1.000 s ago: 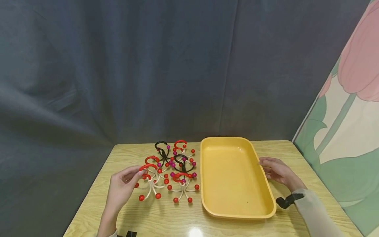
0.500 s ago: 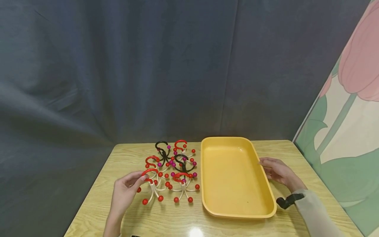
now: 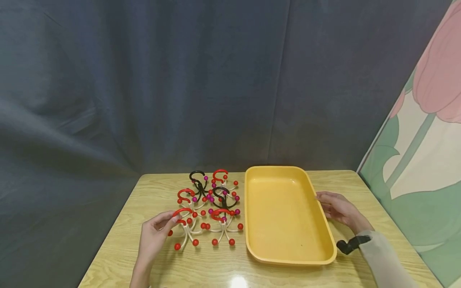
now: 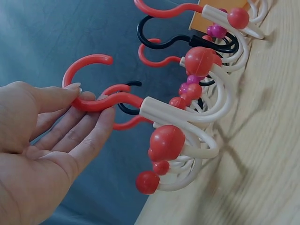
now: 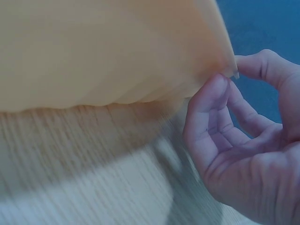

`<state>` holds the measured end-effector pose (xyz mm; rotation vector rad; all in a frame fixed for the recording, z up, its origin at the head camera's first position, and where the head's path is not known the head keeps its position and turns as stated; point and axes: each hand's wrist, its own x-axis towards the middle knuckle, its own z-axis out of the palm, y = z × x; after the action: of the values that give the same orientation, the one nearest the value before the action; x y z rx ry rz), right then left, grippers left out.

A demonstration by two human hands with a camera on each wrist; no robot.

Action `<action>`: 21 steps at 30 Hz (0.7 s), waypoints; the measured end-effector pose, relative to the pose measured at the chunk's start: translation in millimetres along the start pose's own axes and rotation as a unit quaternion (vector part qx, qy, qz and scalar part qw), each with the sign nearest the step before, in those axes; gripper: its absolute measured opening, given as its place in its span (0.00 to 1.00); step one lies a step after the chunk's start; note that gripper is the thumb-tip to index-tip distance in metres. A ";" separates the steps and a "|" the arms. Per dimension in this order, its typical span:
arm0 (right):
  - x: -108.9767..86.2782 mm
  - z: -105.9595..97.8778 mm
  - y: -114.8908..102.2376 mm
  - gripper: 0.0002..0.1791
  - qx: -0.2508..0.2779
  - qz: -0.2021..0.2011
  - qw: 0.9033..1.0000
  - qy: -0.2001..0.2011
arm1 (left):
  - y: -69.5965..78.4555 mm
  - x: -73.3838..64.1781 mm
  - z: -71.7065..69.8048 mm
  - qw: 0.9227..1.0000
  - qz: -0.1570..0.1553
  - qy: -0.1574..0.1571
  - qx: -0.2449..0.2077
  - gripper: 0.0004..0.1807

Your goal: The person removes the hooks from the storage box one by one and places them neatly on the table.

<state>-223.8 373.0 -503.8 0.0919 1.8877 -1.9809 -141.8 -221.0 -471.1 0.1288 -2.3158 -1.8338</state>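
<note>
My left hand [image 3: 156,230] pinches the red hook end of a claw hanger [image 4: 173,112] between thumb and fingers. White curved prongs with red ball tips spread below the hook, close over the table at the near left of the group. Beside it on the right, another red-and-white claw hanger [image 3: 224,227] stands with its hook up. A black claw hanger [image 3: 224,202] with purple balls is just behind that one. My right hand [image 5: 253,126] grips the right rim of a yellow tray [image 3: 288,262], thumb and forefinger on its edge.
More claw hangers crowd behind, among them a black one [image 3: 200,188] and a red-hooked one [image 3: 220,176] near the table's far edge. A dark curtain [image 3: 230,88] hangs behind the wooden table [image 3: 119,244]. On the right is a flower-patterned panel [image 3: 432,160].
My left hand and the claw hanger in it have moved slightly right and down, closer to the table. The right hand and the tray have held still.
</note>
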 end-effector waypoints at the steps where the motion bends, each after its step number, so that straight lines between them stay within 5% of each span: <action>1: 0.1 -0.2 0.1 0.13 0.000 0.001 1.000 0.001 | -0.9 0.5 0.1 1.000 -0.001 0.000 -0.004 0.14; 21: 0.6 -1.2 2.9 0.13 0.001 0.002 1.000 0.004 | -8.3 5.0 5.1 0.999 -0.009 0.047 -0.009 0.14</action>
<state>-223.7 374.0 -506.8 0.1034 1.8885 -1.9822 -148.0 -219.0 -479.9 0.2282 -2.2421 -1.8156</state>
